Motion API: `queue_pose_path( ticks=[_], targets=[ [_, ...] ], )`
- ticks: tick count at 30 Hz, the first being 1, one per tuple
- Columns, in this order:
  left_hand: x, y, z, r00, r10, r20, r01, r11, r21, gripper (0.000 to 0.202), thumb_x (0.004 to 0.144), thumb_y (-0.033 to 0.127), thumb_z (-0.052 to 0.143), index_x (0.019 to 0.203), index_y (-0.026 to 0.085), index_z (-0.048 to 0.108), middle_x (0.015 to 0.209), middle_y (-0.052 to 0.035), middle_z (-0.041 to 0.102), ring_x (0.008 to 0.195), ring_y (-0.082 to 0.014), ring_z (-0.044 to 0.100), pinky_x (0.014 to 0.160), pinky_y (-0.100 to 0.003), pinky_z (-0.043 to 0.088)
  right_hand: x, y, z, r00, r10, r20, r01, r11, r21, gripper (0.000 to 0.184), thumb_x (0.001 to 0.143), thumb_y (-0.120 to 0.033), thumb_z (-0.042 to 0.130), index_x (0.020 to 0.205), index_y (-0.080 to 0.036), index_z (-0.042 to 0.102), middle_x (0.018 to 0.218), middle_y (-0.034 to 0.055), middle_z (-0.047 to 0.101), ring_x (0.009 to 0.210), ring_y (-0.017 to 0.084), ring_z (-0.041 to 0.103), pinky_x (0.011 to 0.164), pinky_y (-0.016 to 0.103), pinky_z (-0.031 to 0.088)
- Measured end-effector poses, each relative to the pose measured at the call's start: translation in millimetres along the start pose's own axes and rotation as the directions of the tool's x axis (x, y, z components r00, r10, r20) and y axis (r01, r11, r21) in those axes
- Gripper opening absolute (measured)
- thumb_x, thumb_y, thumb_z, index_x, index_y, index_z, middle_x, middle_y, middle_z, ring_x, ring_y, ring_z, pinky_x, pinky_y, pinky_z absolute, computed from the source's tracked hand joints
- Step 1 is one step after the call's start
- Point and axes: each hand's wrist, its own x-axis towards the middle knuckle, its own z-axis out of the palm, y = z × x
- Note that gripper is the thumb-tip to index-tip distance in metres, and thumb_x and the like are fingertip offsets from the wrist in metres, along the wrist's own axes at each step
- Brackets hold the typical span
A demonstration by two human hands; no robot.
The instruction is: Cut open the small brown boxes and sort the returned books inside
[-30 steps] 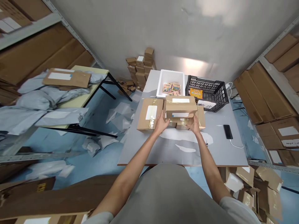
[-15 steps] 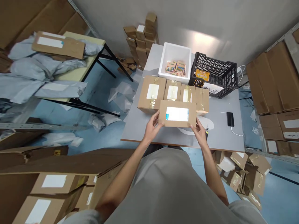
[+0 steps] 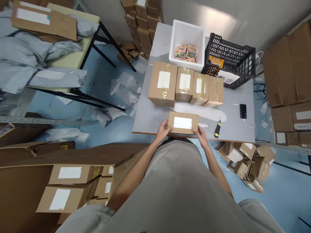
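Gripping labelled box [image 3: 183, 123], left hand [image 3: 162, 131] opposite right hand [image 3: 201, 135], forearms [image 3: 136, 170] angled inward

With arms [image 3: 135, 171] stretched forward, the left hand [image 3: 161, 131] and right hand [image 3: 201, 136] (both half-curled) face each other.

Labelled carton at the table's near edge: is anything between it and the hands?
Nothing visible: the left hand and right hand hold the labelled carton at its opposite ends. The utility knife lies apart, right of the hands.

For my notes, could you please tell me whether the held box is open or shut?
It appears shut: the held box shows a flat labelled face and no raised flap; hidden sides cannot be judged.
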Motion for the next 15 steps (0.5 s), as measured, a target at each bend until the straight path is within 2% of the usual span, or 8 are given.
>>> queue_pose_path(
  ticks=[2,5,8,12,15],
  targets=[
    [-1,-12,-8.3,0.999,-0.046,-0.015,0.047,0.999,0.018,0.083,0.088,0.023,0.077,0.167,0.017,0.054,0.181,-0.0224,0.048,0.167,-0.0377,0.052,0.140,-0.055,0.042,0,17,-5,0.996,0.061,-0.064,-0.063,0.998,-0.031,0.109,0.080,-0.092,0.079,0.162,-0.020,0.067,0.172,0.0167,0.062,0.163,0.038,0.057,0.137,0.056,0.045],
    [-11,-30,-24.9,0.995,-0.090,-0.035,0.092,0.994,0.055,0.066,0.097,0.030,0.069,0.162,0.018,0.060,0.176,-0.0209,0.055,0.166,-0.0365,0.053,0.139,-0.057,0.043,-9,38,-10,0.978,0.135,-0.159,-0.145,0.988,-0.052,0.105,0.088,-0.094,0.063,0.161,-0.019,0.066,0.168,0.0195,0.065,0.161,0.037,0.059,0.133,0.057,0.049],
    [-25,-44,-37.7,0.992,-0.123,-0.021,0.125,0.989,0.086,0.052,0.099,0.030,0.062,0.149,0.018,0.069,0.167,-0.0201,0.065,0.162,-0.0365,0.058,0.137,-0.061,0.043,-21,53,-9,0.966,0.167,-0.197,-0.182,0.981,-0.065,0.096,0.090,-0.088,0.064,0.158,-0.020,0.068,0.161,0.0192,0.071,0.158,0.037,0.061,0.132,0.060,0.048],
    [-38,-58,-35.5,0.991,-0.128,0.039,0.124,0.988,0.093,0.056,0.093,0.024,0.063,0.147,0.014,0.068,0.159,-0.0229,0.072,0.154,-0.0345,0.067,0.135,-0.059,0.047,-30,62,1,0.960,0.181,-0.212,-0.200,0.977,-0.073,0.092,0.091,-0.080,0.068,0.159,-0.018,0.066,0.156,0.0210,0.074,0.154,0.037,0.065,0.131,0.060,0.050],
    [-46,-62,-28.2,0.992,-0.100,0.079,0.094,0.992,0.079,0.063,0.089,0.021,0.067,0.152,0.013,0.065,0.161,-0.0249,0.069,0.155,-0.0338,0.066,0.134,-0.057,0.049,-31,61,6,0.964,0.159,-0.214,-0.179,0.981,-0.079,0.094,0.092,-0.078,0.067,0.162,-0.016,0.062,0.160,0.0216,0.071,0.157,0.036,0.063,0.134,0.059,0.046]
  ],
)
